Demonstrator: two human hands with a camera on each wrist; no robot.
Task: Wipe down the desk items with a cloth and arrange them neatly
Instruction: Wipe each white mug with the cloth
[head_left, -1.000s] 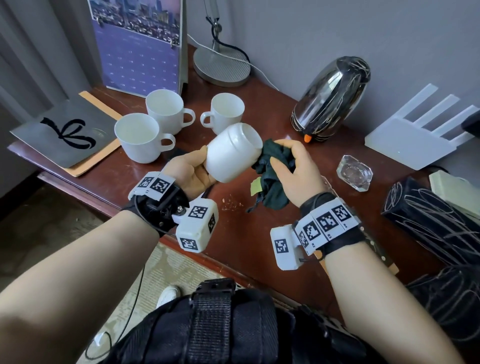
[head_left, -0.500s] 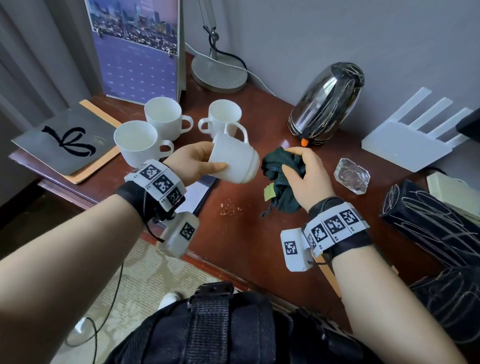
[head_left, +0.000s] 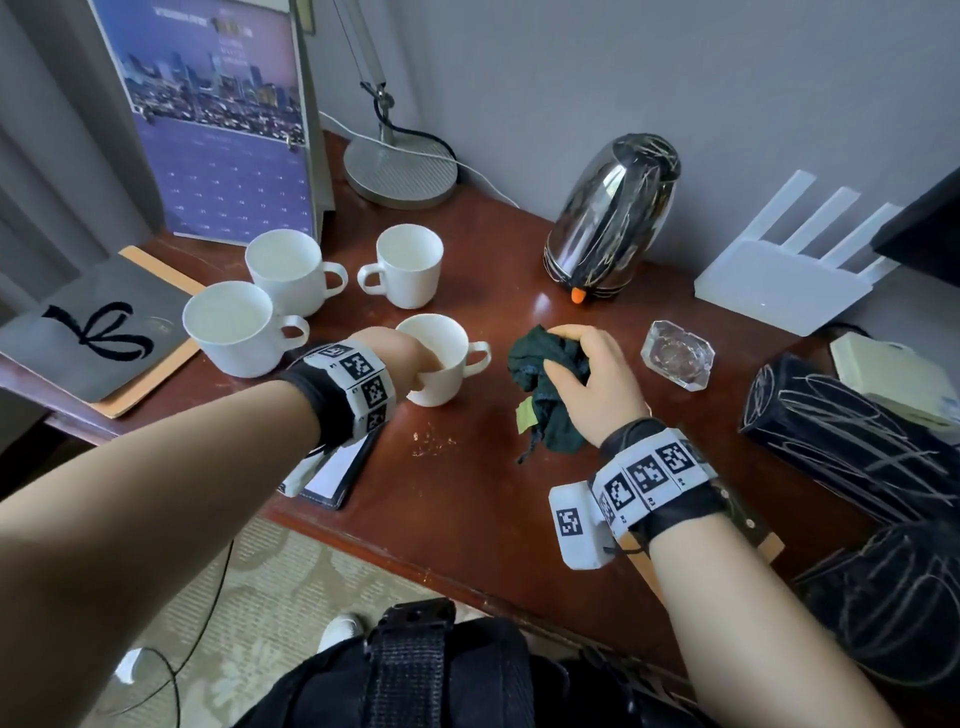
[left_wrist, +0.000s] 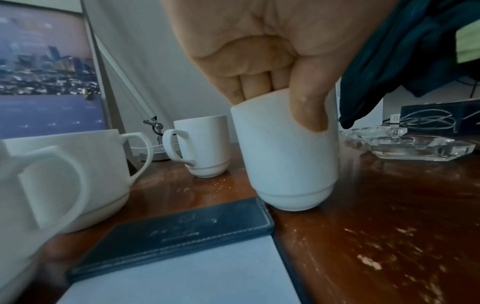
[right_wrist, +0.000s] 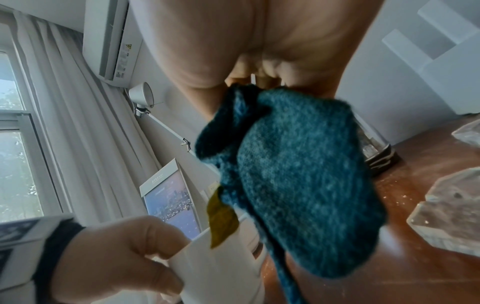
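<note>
Here left fingers pinch mug rim; right fingers clutch cloth.

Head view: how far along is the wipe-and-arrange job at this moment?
Looks done: three white cups stand upright together near the calendar; whether they were wiped cannot be told. In hand: the left hand grips a fourth cup by its rim, upright at the desk; the right hand holds the dark cloth. Apparently left: the glass ashtray, kettle, notepad and crumbs.

Head cam overhead – wrist cams close
</note>
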